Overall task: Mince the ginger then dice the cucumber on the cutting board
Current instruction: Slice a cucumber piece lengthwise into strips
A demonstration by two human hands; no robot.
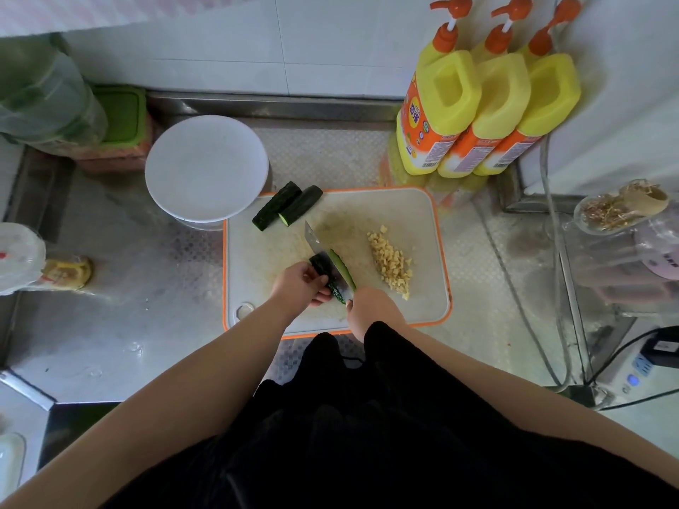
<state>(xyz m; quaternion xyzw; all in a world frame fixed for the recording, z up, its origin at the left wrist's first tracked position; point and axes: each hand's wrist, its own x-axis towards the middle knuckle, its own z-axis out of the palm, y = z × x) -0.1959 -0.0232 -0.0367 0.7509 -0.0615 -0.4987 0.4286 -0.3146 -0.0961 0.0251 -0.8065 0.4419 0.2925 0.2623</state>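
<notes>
Left hand (299, 284): fingers curled round a cucumber piece (325, 275), pinning it to the cutting board (422, 214). Right hand (369, 306) grips the knife (316, 241) handle; blade sits lengthwise in that piece, a cut strip (341, 270) just right of it. Minced ginger (391, 260) piled on the board's right half. Two more cucumber pieces (286, 209) at the board's far-left corner, beside a white plate (205, 167) on the desk (128, 306).
</notes>
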